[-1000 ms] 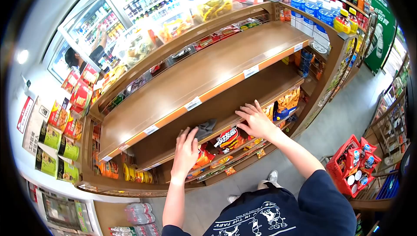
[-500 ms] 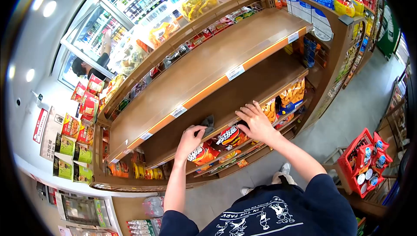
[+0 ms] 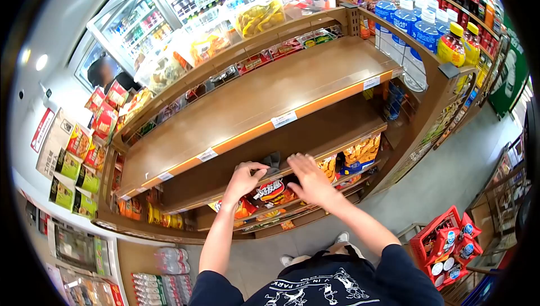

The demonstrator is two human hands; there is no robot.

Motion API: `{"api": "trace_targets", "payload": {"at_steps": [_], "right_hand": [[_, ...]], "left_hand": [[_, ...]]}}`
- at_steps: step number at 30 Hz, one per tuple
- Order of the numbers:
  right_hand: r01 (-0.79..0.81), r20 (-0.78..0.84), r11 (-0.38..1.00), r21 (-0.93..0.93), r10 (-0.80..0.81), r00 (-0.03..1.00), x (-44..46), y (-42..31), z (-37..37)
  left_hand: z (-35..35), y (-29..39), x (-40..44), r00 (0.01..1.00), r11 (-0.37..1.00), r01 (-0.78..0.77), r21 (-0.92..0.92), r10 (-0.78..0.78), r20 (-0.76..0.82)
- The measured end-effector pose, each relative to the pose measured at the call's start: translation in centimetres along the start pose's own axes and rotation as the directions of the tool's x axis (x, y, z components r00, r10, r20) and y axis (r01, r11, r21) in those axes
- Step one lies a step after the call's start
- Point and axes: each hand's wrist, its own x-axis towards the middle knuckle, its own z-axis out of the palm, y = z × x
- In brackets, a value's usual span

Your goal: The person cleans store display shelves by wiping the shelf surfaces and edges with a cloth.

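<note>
My left hand point(image 3: 246, 179) is at the front edge of the lower brown shelf point(image 3: 332, 123), its fingers closed on a crumpled dark grey cloth point(image 3: 272, 161) lying on the board. To its right, my right hand point(image 3: 309, 177) is at the same edge, fingers stretched out and slightly blurred, holding nothing. Below both hands, on the tier underneath, are a dark red chip bag point(image 3: 271, 193) and an orange chip bag point(image 3: 243, 210), partly covered by my wrists. The upper brown shelf point(image 3: 253, 109) with price labels runs above them.
Snack bags point(image 3: 360, 151) fill the tier at right. Blue-labelled bottles point(image 3: 405, 19) stand behind the rack's right end. A red basket point(image 3: 436, 233) of red packets sits at lower right. A person point(image 3: 104, 72) is by the fridges; noodle packs point(image 3: 79, 140) are at left.
The view has shifted, so the rack sits lower and further left. My right hand has moved closer to my left hand along the shelf edge. The person by the fridge has lowered their raised arm.
</note>
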Motion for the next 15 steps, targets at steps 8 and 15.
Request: {"api": "trace_targets", "payload": {"at_steps": [8, 15], "right_hand": [[-0.085, 0.051, 0.974, -0.209, 0.098, 0.994, -2.5, 7.7, -5.2], [-0.154, -0.027, 0.952, -0.266, 0.152, 0.988, -2.5, 6.4, -4.0]], "left_hand": [[-0.5, 0.4, -0.3, 1.0, 1.0, 0.027, 0.014, -0.027, 0.007], [1.0, 2.5, 2.5, 0.981, 0.996, 0.083, -0.019, -0.079, 0.178]]}}
